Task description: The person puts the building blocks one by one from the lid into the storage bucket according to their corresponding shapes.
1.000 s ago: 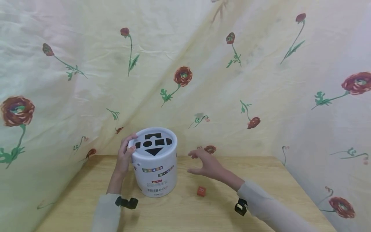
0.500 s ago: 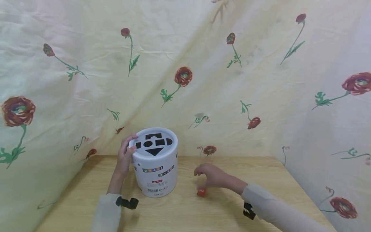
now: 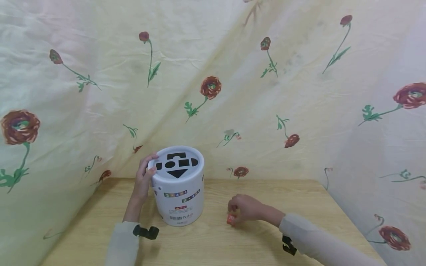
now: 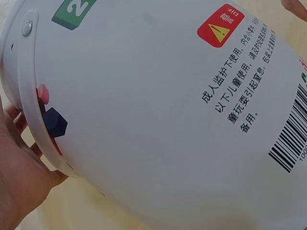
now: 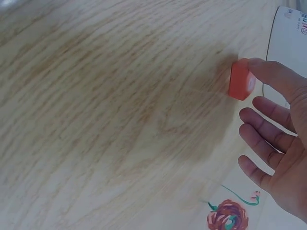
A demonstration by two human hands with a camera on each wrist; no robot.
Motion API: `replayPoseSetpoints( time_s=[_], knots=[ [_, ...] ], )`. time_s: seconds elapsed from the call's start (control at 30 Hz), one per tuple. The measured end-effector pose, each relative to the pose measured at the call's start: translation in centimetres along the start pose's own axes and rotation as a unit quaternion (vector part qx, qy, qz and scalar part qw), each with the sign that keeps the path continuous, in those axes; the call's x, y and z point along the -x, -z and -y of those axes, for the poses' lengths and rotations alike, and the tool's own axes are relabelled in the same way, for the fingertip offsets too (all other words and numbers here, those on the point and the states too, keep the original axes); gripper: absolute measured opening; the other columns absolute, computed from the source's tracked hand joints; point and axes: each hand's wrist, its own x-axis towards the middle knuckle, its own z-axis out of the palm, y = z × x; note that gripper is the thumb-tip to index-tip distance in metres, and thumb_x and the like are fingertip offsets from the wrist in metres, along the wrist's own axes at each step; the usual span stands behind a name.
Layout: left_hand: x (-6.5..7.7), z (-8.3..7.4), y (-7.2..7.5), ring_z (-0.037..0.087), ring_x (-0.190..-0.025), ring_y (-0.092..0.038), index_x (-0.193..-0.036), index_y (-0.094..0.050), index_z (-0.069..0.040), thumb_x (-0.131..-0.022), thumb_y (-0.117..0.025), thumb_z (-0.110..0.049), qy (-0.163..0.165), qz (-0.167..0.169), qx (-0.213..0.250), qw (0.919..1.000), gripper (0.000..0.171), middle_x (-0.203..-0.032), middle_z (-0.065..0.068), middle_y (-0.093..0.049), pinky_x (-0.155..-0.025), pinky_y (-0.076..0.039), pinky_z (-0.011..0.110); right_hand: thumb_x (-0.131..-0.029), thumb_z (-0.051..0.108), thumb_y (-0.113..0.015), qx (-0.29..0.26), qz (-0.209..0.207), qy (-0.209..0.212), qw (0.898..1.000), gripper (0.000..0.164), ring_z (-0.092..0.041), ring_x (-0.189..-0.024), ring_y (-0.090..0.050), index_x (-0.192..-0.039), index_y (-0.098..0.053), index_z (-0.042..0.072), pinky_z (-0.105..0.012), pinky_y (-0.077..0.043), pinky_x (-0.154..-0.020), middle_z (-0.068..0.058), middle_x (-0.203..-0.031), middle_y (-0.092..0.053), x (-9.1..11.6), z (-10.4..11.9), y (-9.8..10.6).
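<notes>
A white shape-sorter bucket (image 3: pixel 179 201) stands upright on the table, its lid cut with several dark shaped holes. My left hand (image 3: pixel 143 179) grips its left rim, fingers bent over the lid's edge. In the left wrist view that hand (image 4: pixel 24 177) lies beside the bucket's white handle (image 4: pixel 31 86). To the bucket's right, my right hand (image 3: pixel 247 207) pinches a small red block (image 3: pixel 230 219) with a white mark, low at the table. The right wrist view has the thumb on the red block (image 5: pixel 240 81), the index fingertip close by and the other fingers spread.
The light wooden table (image 3: pixel 199 247) runs back to a cream cloth (image 3: pixel 233 111) printed with red flowers, which also hangs at both sides. Black camera mounts sit at both wrists, under pale sleeves.
My right hand has come down toward me from beside the bucket, and its fingers have closed in on the red block. The left hand and bucket have stayed in place.
</notes>
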Motion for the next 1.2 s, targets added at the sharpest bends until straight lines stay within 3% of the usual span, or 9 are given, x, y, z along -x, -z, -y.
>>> replayPoseSetpoints(
  time_s=[0.7, 1.2],
  knots=[
    [-0.2, -0.1, 0.1, 0.021, -0.131, -0.039, -0.145, -0.047, -0.011, -0.102, -0.040, -0.023, -0.001, 0.001, -0.009, 1.0000, 0.045, -0.156, 0.002, -0.032, -0.093, -0.048, 0.014, -0.079, 0.016, -0.085, -0.012, -0.004, 0.024, 1.000, 0.015, -0.003, -0.074, -0.054, -0.084, -0.072, 0.010, -0.019, -0.046, -0.069, 0.003, -0.081, -0.069, -0.6, 0.2, -0.7],
    [-0.5, -0.4, 0.5, 0.022, -0.135, -0.037, -0.146, -0.046, -0.010, -0.101, -0.039, -0.021, 0.003, 0.012, -0.008, 0.9999, 0.046, -0.162, 0.005, -0.030, -0.093, -0.047, 0.013, -0.079, 0.015, -0.084, -0.016, 0.016, 0.002, 1.000, 0.014, -0.001, -0.074, -0.052, -0.083, -0.071, 0.012, -0.019, -0.045, -0.069, 0.006, -0.081, -0.067, -1.2, 0.1, -0.6]
  ],
)
